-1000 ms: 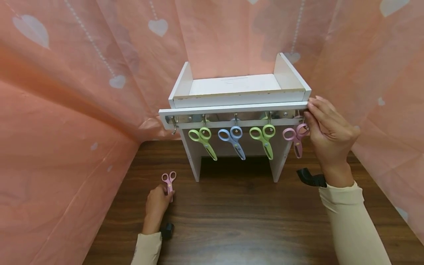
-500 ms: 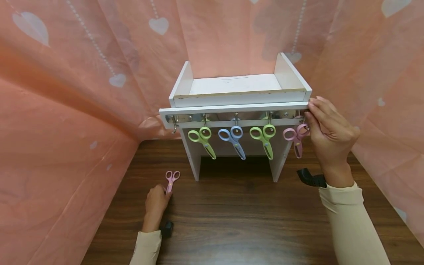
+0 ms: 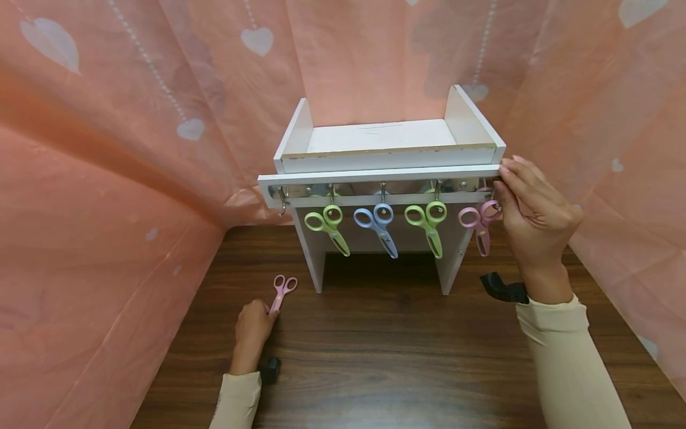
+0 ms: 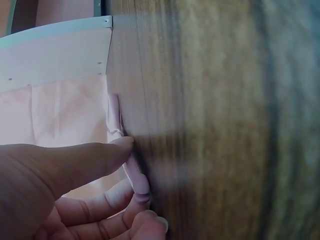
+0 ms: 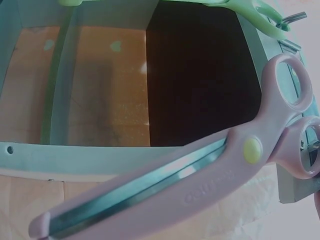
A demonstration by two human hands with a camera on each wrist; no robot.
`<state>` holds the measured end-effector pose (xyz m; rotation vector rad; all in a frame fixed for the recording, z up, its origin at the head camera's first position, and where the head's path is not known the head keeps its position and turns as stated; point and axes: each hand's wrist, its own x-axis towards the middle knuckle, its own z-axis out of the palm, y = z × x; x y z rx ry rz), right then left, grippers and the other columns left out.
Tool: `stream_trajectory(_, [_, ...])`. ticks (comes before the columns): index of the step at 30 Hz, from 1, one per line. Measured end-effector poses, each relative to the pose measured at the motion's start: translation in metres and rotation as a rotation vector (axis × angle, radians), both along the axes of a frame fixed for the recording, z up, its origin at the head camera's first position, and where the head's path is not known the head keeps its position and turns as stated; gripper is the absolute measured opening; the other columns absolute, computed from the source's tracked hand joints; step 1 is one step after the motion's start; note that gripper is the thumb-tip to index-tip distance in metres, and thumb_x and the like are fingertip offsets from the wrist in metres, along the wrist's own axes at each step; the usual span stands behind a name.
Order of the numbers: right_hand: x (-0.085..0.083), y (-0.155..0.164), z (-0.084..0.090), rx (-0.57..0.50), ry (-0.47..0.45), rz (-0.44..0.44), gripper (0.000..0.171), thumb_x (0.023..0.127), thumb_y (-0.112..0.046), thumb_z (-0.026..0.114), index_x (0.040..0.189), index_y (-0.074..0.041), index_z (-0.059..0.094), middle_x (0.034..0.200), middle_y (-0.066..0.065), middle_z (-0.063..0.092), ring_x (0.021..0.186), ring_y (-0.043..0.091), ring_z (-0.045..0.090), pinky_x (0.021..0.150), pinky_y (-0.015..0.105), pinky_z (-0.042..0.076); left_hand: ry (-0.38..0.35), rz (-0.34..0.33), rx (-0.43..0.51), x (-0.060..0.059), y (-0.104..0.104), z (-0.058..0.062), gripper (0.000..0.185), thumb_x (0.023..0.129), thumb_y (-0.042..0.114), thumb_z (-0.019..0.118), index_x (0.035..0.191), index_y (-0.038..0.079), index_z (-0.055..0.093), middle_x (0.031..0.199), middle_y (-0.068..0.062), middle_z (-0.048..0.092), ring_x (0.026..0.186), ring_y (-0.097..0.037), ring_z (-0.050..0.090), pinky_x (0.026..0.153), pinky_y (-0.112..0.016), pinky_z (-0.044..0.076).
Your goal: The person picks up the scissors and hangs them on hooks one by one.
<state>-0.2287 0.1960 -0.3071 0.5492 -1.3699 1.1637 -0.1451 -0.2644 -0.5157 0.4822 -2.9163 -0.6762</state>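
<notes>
Down at the left, my left hand [image 3: 253,333] pinches a pair of pink scissors [image 3: 278,296] by the blade end. The loops point away from me, close over the brown floor [image 4: 210,150]. In the left wrist view the thumb lies along these scissors [image 4: 139,176]. My right hand [image 3: 538,223] grips the right end of a white hook rail [image 3: 348,177], thumb in front. Beside that thumb hang other pink scissors [image 3: 477,219] by one loop, blades down. Green scissors [image 3: 427,221], blue scissors [image 3: 377,223] and more green scissors [image 3: 328,223] hang along the rail.
The leftmost hook [image 3: 282,204] carries nothing. Behind the rail stands a white shelf unit [image 3: 383,159] with side panels reaching down to the wood-grain surface. Pink curtains [image 3: 134,256] with white hearts enclose the back and both sides.
The pink scissors in my left hand have turned, their loops swinging to the right. The left hand has barely shifted. My right hand and the hanging scissors stay in place.
</notes>
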Motion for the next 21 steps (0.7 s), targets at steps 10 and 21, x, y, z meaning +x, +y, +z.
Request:
stream_trajectory(10, [-0.0003, 0.0001, 0.0002, -0.008, -0.001, 0.007, 0.02, 0.076, 0.015, 0.082, 0.093, 0.005, 0.079, 0.099, 0.024, 0.074, 0.103, 0.04, 0.072, 0.1, 0.051, 0.054, -0.009, -0.001, 0.03, 0.0019, 0.0002, 0.0037, 0.024, 0.085, 0.019, 0.082, 0.066, 0.01, 0.07, 0.078, -0.017, 0.07, 0.072, -0.035, 0.065, 0.059, -0.052, 0.051])
stream_trajectory(21, [-0.0012, 0.0006, -0.0006, -0.005, -0.001, 0.011, 0.02, 0.075, 0.014, 0.082, 0.093, 0.005, 0.079, 0.099, 0.024, 0.074, 0.102, 0.042, 0.071, 0.1, 0.053, 0.053, 0.027, -0.014, 0.051, 0.004, -0.0018, 0.0022, 0.021, 0.081, 0.016, 0.086, 0.069, 0.011, 0.069, 0.075, -0.013, 0.069, 0.068, -0.03, 0.062, 0.055, -0.048, 0.049])
